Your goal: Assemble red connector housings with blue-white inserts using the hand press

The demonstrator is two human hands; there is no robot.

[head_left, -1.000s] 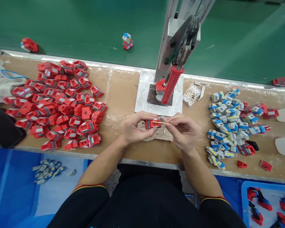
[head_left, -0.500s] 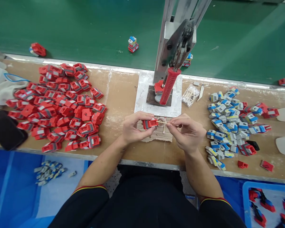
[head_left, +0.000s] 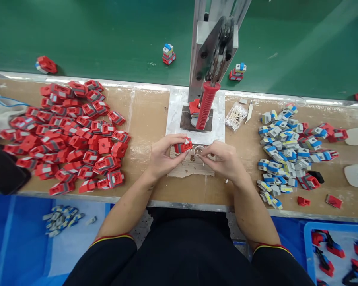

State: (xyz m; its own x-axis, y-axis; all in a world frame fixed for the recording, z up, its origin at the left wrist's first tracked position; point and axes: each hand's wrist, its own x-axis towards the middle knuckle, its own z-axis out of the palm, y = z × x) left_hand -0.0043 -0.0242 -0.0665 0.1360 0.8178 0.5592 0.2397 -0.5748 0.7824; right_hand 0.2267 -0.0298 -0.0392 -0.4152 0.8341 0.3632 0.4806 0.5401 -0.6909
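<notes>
My left hand [head_left: 162, 157] pinches a small red plastic part [head_left: 183, 146] just above a scrap of cardboard [head_left: 187, 170] at the bench's front middle. My right hand [head_left: 225, 161] sits to its right, fingers pinched together and lowered beside a small clear round dish [head_left: 198, 150]. It still seems to grip a thin wooden stick, which barely shows. The two hands are a few centimetres apart.
A hand press with a red handle [head_left: 207, 105] stands on a white plate [head_left: 174, 119] behind my hands. A pile of red parts [head_left: 74, 131] lies left, a blue-grey pile [head_left: 286, 147] right, a packet of sticks [head_left: 235, 116] beside the press. A green conveyor [head_left: 107, 35] runs behind.
The stick's tip has left the red part; my right hand dropped toward the clear dish. My left hand lifted the part slightly and turned it. The view shifted a little.
</notes>
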